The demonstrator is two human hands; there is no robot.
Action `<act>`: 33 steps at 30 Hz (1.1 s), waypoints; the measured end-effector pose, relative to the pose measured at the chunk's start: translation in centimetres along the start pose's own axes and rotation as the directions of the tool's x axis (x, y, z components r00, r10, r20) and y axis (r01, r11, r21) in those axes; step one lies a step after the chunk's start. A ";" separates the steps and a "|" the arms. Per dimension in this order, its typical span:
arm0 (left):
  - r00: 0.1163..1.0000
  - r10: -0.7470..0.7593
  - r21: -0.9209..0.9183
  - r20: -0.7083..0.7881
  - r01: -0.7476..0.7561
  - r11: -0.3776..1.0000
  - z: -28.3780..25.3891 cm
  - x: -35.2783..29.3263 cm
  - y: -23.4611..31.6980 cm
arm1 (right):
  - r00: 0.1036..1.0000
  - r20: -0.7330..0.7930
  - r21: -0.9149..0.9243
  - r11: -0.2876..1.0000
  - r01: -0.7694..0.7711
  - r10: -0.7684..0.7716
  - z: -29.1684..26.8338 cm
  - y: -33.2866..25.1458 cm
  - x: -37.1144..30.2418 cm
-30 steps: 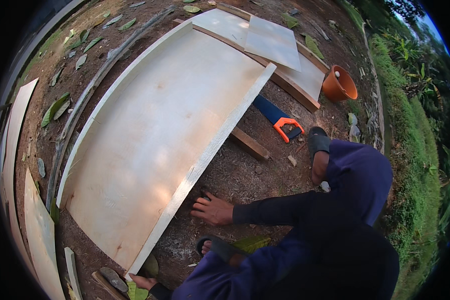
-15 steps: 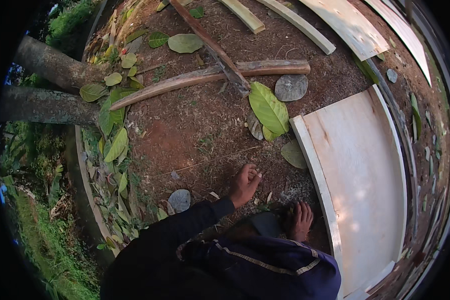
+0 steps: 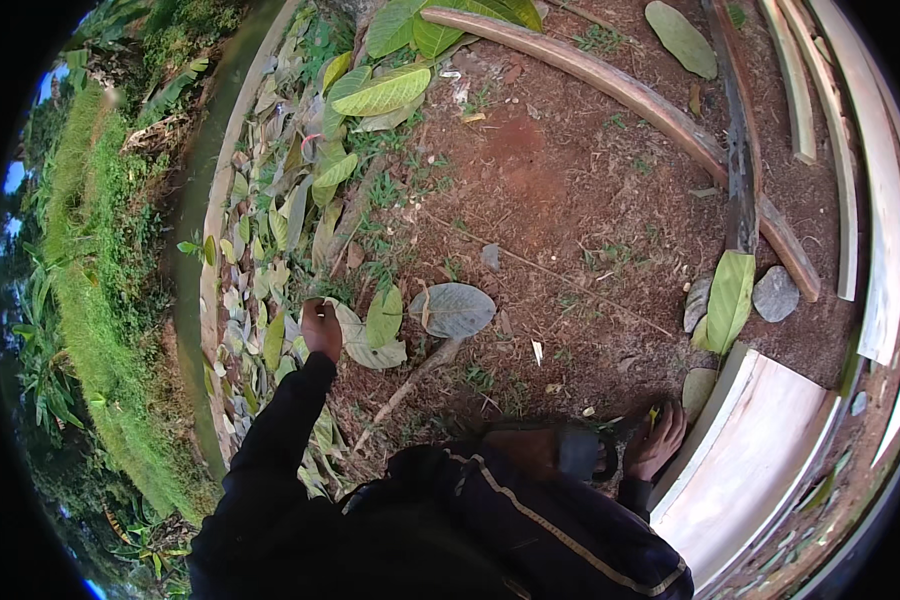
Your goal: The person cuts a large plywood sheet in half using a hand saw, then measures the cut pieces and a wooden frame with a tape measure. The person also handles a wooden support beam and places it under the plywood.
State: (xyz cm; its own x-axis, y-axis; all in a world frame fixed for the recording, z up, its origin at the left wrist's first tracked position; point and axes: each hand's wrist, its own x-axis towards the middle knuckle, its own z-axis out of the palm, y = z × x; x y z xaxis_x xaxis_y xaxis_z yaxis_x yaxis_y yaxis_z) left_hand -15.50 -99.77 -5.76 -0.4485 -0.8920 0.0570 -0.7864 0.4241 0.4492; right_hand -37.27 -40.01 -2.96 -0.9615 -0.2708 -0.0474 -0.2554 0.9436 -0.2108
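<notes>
My left hand is stretched out to the left over the fallen leaves. Its fingers are curled closed, and whatever they hold, if anything, is too small to make out. Just beside it lies a pale green leaf, and a little further right is a grey oval leaf. Low on the right, my right hand is close to the ground by my foot. Its fingers are bent around something with a small yellow patch, mostly hidden. The white-edged wooden panel is right next to that hand.
Two rough wooden poles cross on the brown soil. Pale timber strips lie at the far right. A leaf-strewn edge runs along a water channel on the left, with grass beyond.
The view has swung left. My left hand has moved out leftward from above the bare soil to the leaves. My right hand stays low beside the panel.
</notes>
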 end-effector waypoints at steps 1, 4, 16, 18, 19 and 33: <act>0.999 0.021 0.086 -0.031 -0.018 0.996 -0.1 0.4 -1.9 | 1.000 -0.003 -0.030 0.999 0.016 -0.016 0.1 0.1 0.8; 0.999 0.010 -0.002 0.051 -0.010 1.000 2.4 1.8 1.0 | 0.998 0.011 -0.022 0.998 -0.064 0.065 -0.3 -0.3 1.2; 0.477 0.819 -0.590 0.318 -0.577 0.565 23.1 8.2 43.7 | 0.871 -0.157 0.233 0.874 -0.426 0.466 0.4 -3.7 2.0; 0.402 0.807 -0.562 0.433 -0.580 0.590 23.3 6.1 50.8 | 0.855 -0.143 0.274 0.850 -0.450 0.498 1.0 -3.2 1.5; 0.399 0.684 -0.569 0.610 -0.381 0.729 23.9 4.4 53.5 | 0.843 -0.158 0.275 0.842 -0.463 0.515 0.9 -3.4 1.5; 0.323 0.408 -0.495 0.854 0.264 0.828 25.7 -10.3 64.2 | 0.762 -0.183 0.355 0.765 -0.538 0.621 0.6 -4.3 2.0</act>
State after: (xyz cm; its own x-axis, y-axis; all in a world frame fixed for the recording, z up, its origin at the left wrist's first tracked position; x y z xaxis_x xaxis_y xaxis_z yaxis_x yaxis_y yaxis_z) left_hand -72.26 -59.29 -0.42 -0.8284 0.0187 -0.5599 -0.5590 0.0382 0.8283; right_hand -38.03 -44.72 -2.73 -0.9099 0.4147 0.0116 0.3583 0.7996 -0.4820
